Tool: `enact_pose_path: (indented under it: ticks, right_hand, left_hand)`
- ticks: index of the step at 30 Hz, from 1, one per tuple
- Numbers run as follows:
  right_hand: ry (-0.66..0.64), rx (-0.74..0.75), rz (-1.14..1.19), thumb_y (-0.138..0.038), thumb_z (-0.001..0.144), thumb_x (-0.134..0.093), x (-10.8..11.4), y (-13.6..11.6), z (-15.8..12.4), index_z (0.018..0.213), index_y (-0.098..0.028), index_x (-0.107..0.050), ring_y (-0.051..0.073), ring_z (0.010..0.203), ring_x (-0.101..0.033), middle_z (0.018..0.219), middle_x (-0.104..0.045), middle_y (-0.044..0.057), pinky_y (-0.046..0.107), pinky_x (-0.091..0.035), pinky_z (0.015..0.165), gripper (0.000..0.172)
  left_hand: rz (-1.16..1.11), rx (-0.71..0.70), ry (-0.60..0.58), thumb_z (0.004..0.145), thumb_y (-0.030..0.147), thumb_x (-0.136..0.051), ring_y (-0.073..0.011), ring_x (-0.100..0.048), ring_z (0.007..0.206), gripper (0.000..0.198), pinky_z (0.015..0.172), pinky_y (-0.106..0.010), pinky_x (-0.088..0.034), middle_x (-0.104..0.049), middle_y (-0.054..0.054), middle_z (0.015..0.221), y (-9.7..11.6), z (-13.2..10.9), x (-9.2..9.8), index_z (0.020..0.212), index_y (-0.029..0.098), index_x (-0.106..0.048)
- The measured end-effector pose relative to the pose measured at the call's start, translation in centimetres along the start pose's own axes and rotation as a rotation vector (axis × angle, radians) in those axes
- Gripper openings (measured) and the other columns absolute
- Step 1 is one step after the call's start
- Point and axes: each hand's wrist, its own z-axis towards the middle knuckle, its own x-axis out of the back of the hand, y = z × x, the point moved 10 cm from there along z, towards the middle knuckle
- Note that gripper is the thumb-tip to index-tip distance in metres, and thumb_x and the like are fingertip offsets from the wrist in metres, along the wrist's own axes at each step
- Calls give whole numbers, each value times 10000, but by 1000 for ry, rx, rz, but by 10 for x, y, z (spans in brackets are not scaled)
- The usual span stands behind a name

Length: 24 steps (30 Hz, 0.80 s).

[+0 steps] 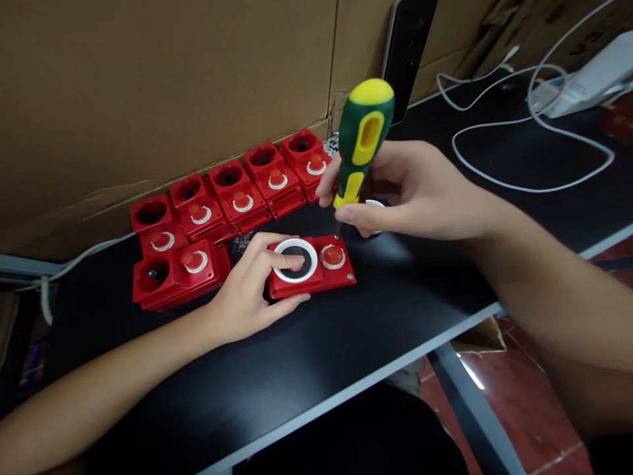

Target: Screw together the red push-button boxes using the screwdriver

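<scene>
A red rectangular housing (316,280) lies on the black table, with a white-ringed round dial (297,260) and a red dome button (333,256) on its face. My left hand (257,277) is closed around its left end, one finger resting on the dial. My right hand (395,188) grips a green-and-yellow screwdriver (366,132) upright, its tip down at a screw (337,236) in the housing's far right corner. Another screw (350,277) sits in the near right corner. Under my right hand, a white ring-shaped part (376,206) is partly hidden.
Several similar red housings (230,198) with open round sockets stand in a row along the cardboard (163,86). One more red housing (178,274) lies left of my left hand. White cable (494,185) loops at the right, near a white box (588,82). A dark flat-screen device (408,53) leans behind.
</scene>
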Motion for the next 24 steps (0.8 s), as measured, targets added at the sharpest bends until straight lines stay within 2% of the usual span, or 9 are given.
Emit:
enact_pose_path:
  ticks: [2, 4, 7, 10, 15, 19, 22, 24]
  right_hand:
    - [68, 34, -60, -366, 806, -1073, 7, -2, 1, 1014, -262, -861, 209, 935, -727, 1138, -794, 43, 301, -654, 732, 315]
    - [98, 45, -94, -371, 758, -1104, 11, -3, 2, 985, -263, -864, 214, 919, -708, 1054, -762, 31, 322, -645, 771, 347]
    - [125, 29, -104, -371, 736, -1123, 14, -1, 2, 1015, -246, -851, 198, 830, -680, 960, -747, 11, 340, -620, 757, 409]
    - [148, 10, -103, -412, 692, -1146, 17, 0, 0, 1035, -239, -840, 205, 815, -695, 968, -772, 16, 357, -624, 748, 491]
    - [165, -8, -71, -464, 669, -1154, 19, 1, 1, 948, -233, -805, 206, 803, -703, 919, -790, 14, 354, -631, 700, 503]
    - [83, -26, 27, -334, 747, -1115, 12, -1, 0, 1039, -246, -803, 173, 718, -726, 969, -818, 1, 316, -599, 566, 436]
    - [-13, 20, 16, -282, 850, -1025, 2, -8, -2, 1089, -266, -813, 220, 906, -804, 1062, -859, 22, 327, -655, 689, 320]
    - [-19, 54, -23, -295, 888, -987, 0, -10, -2, 1115, -269, -818, 230, 984, -794, 1089, -856, 31, 338, -653, 765, 284]
  left_hand:
    - [-1, -1, 1, 1000, 292, -938, -308, -747, 1320, 556, 1073, -501, -665, -680, -130, 1449, 1, 0, 0, 1429, 293, -584]
    - [4, -6, -1, 1005, 287, -933, -307, -747, 1321, 548, 1074, -496, -663, -679, -136, 1444, 2, 1, 0, 1427, 284, -583]
    - [15, -10, -9, 1005, 285, -933, -310, -749, 1316, 556, 1068, -498, -664, -679, -140, 1442, 2, 1, 0, 1431, 283, -576]
    - [20, -13, -6, 994, 292, -943, -316, -753, 1302, 576, 1059, -506, -667, -682, -136, 1437, 1, 1, 1, 1437, 295, -575]
    - [7, -10, 1, 995, 294, -942, -314, -746, 1318, 572, 1066, -497, -669, -671, -143, 1449, 0, -1, 0, 1440, 291, -582]
    - [4, -16, 4, 996, 278, -938, -306, -746, 1317, 562, 1072, -490, -668, -669, -142, 1439, 1, 0, 0, 1431, 280, -582]
    - [6, -9, -3, 996, 279, -937, -310, -747, 1313, 563, 1066, -503, -671, -669, -139, 1446, 0, 0, 0, 1430, 289, -578]
    - [8, -7, -2, 997, 282, -934, -313, -748, 1311, 566, 1058, -510, -673, -670, -137, 1451, 0, 0, 0, 1434, 298, -576]
